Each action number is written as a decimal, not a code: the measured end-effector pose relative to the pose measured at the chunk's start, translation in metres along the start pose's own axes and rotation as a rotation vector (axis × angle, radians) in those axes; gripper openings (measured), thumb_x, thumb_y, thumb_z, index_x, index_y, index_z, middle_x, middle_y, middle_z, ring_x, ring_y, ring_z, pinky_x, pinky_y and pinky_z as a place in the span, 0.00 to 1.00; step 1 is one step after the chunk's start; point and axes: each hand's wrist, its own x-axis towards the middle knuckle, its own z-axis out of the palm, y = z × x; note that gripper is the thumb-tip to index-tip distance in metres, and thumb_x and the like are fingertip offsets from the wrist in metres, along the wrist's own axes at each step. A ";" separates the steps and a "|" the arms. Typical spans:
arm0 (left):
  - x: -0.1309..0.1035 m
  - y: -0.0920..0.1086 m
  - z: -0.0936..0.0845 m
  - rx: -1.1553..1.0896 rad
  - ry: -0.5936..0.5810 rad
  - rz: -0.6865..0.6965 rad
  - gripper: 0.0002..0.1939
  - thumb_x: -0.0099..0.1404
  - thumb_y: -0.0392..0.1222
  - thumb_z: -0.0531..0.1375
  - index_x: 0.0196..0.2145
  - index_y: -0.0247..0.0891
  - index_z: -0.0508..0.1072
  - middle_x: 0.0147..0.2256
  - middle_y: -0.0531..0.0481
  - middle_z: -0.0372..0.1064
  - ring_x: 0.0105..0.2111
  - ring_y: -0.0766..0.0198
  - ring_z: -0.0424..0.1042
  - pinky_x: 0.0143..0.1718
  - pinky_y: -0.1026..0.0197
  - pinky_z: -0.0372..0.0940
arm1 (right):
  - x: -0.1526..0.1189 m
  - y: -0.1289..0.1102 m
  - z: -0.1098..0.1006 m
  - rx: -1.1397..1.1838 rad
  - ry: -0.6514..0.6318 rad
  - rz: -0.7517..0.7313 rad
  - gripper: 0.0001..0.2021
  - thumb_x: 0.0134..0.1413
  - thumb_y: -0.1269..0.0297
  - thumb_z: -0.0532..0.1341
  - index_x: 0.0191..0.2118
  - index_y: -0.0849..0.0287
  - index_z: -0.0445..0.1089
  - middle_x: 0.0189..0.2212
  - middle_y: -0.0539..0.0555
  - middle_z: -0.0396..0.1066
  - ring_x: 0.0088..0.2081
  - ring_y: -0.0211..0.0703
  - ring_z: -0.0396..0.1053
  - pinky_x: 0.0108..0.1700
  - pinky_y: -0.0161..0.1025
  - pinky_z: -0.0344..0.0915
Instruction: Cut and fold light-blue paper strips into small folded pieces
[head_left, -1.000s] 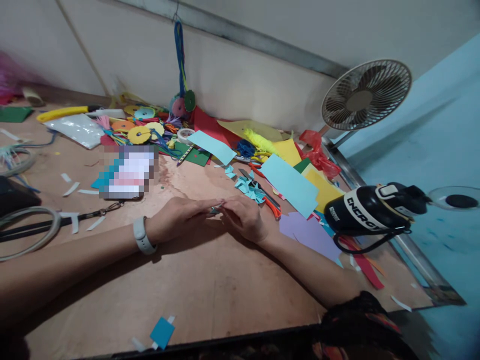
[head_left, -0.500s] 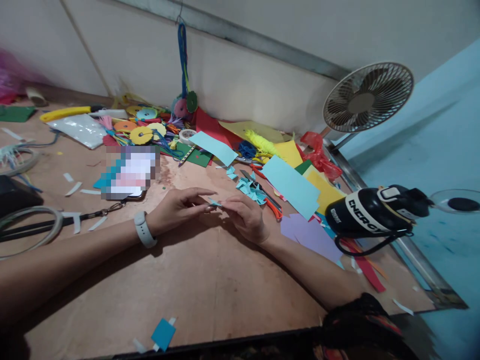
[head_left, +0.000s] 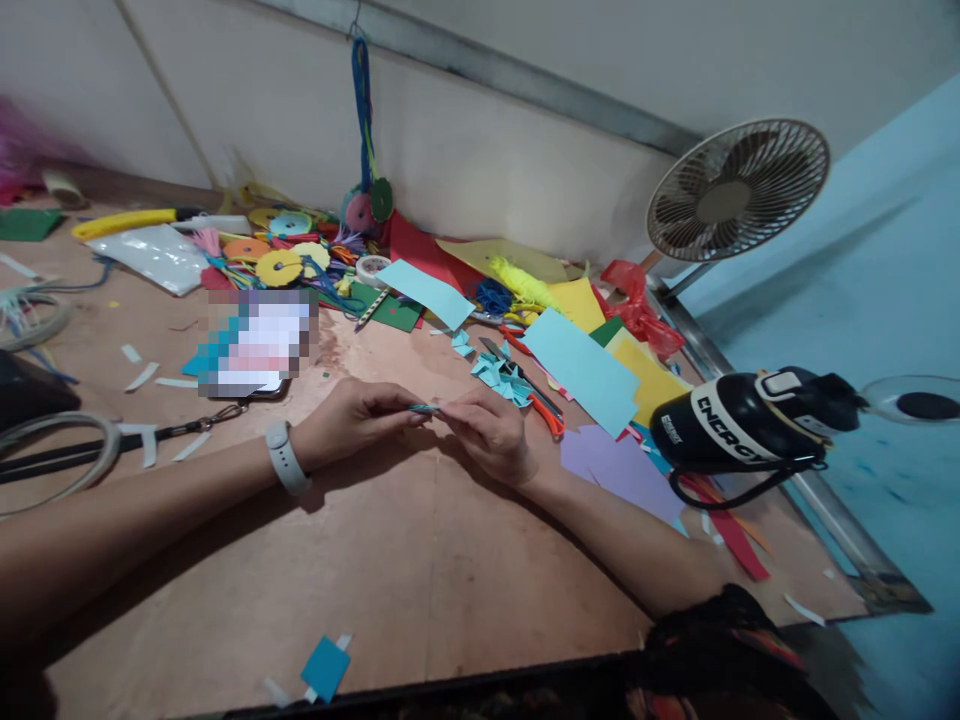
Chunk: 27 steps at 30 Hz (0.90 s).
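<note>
A small piece of light-blue folded paper is pinched between both hands above the middle of the wooden table. My left hand, with a pale band at the wrist, grips its left end between thumb and fingers. Its right end sits in the closed fingertips of my right hand. Much of the paper is hidden by the fingers. Beyond my right hand lies a pile of light-blue paper bits, beside a pair of orange-handled scissors.
Light-blue sheets and purple paper lie to the right, near a black bottle. A phone lies on the left. Colourful paper discs and cords crowd the back. A fan stands at the far right.
My left fingers have closed down onto the paper piece, which now looks flatter and narrower. My right hand has stayed nearly in place, still pinching it.
</note>
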 end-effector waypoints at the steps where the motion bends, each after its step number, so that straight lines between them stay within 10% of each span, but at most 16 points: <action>1: 0.000 0.000 0.000 0.000 -0.009 -0.005 0.13 0.66 0.49 0.61 0.40 0.39 0.80 0.36 0.47 0.81 0.33 0.59 0.78 0.35 0.62 0.70 | 0.000 -0.001 0.000 0.015 -0.008 0.017 0.11 0.63 0.69 0.59 0.49 0.53 0.75 0.33 0.55 0.74 0.35 0.41 0.72 0.37 0.39 0.70; 19: 0.002 0.003 0.006 -0.541 -0.258 -0.273 0.19 0.69 0.56 0.57 0.40 0.36 0.74 0.39 0.41 0.80 0.35 0.57 0.80 0.34 0.57 0.74 | 0.015 -0.009 -0.003 0.204 -0.013 0.317 0.08 0.63 0.63 0.60 0.36 0.58 0.76 0.31 0.52 0.75 0.35 0.39 0.72 0.39 0.38 0.69; 27: 0.003 0.004 0.007 -0.632 -0.228 -0.328 0.24 0.67 0.62 0.56 0.35 0.35 0.71 0.30 0.45 0.77 0.28 0.62 0.76 0.30 0.60 0.73 | 0.017 -0.016 -0.005 0.331 -0.221 0.372 0.12 0.64 0.60 0.56 0.30 0.59 0.67 0.26 0.49 0.68 0.27 0.34 0.64 0.32 0.33 0.62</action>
